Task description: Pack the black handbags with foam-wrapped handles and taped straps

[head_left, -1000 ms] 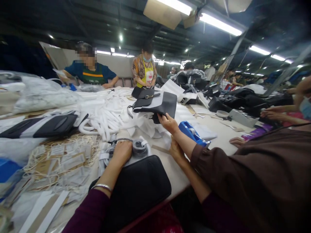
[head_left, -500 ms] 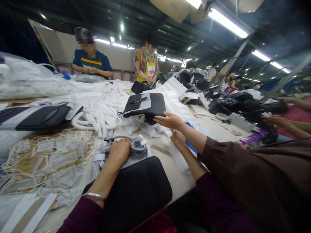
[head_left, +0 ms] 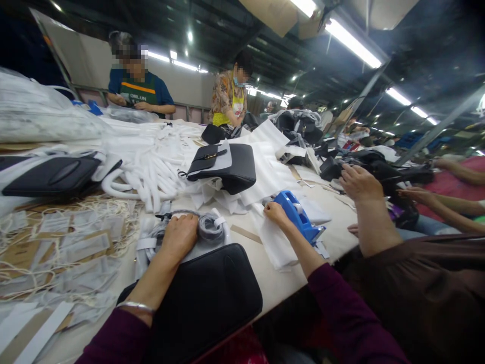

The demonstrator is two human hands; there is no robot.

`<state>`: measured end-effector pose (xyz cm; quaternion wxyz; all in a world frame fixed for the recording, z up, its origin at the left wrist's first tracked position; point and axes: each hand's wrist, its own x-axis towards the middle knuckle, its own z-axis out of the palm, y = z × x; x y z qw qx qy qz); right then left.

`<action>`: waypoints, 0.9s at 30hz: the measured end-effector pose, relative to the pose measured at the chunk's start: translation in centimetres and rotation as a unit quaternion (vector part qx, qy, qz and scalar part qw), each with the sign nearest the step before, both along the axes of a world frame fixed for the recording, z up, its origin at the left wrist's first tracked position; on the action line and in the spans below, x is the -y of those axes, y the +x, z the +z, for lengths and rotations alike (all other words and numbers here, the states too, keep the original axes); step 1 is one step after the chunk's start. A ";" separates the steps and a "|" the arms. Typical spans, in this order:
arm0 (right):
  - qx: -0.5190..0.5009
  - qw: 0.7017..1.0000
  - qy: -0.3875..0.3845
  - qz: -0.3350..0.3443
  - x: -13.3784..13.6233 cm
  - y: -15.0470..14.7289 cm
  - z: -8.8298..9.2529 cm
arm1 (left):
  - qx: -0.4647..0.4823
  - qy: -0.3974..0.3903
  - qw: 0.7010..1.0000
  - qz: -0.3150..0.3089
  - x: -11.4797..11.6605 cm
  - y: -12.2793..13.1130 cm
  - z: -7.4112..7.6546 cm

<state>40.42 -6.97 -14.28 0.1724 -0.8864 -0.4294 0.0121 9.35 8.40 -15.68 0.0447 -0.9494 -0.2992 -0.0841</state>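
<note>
The black bag (head_left: 204, 298) lay flat at the near edge of the table (head_left: 333, 237), a soft, dark, rounded-cornered piece with a faint seam across its top, partly under my left forearm. Just beyond it sat a bundle of grey straps (head_left: 206, 227) banded with white paper. My left hand (head_left: 180, 235) rested palm-down on that bundle, fingers curled over it; I could not tell whether it truly gripped the straps. My right hand (head_left: 275, 211) was at the blue tape dispenser (head_left: 297, 215), fingers bent against its near end, lying over a strip of white foam sheet (head_left: 275, 242).

Compared with half a second before, the co-worker's hand (head_left: 358, 182) in the brown sleeve (head_left: 417, 283) had left the black handbag (head_left: 223, 167) in the middle of the table and was lifted off to the right, fingers spread downward. That uncovered the tape dispenser, which had been mostly hidden behind that arm. My right hand had shifted a little toward the dispenser; my left hand stayed on the straps.

To the left, paper tags with cream strings (head_left: 71, 237) were scattered loose on the table. Further off, white foam tubes (head_left: 151, 172) were heaped beside another dark bag (head_left: 53, 174). A clear plastic sack (head_left: 41, 116) at far left held something white, too blurred to identify.
</note>
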 end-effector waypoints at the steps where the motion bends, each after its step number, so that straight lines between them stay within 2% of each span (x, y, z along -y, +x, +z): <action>1: -0.003 1.000 -0.012 -0.011 -0.5 -0.3 -1.2 | 0.001 0.002 1.000 -0.001 0.0 0.0 0.0; 4: -0.011 0.999 -0.035 -0.034 -1.3 0.0 -2.9 | 0.001 0.007 1.000 -0.001 0.0 0.0 0.0; 8: -0.018 0.997 -0.054 -0.051 -1.6 1.0 -3.2 | -0.005 0.008 1.000 0.000 0.1 0.0 0.1; 12: -0.017 0.996 -0.069 -0.062 -1.9 0.8 -3.2 | -0.008 0.006 1.000 -0.002 0.1 0.1 0.2; 19: -0.001 0.995 -0.087 -0.057 -1.8 0.3 -1.8 | -0.006 -0.002 1.000 -0.001 0.1 -0.1 0.4; 27: 0.004 0.994 -0.105 -0.013 -1.5 0.6 -0.3 | -0.009 -0.006 1.000 0.003 0.2 0.0 0.3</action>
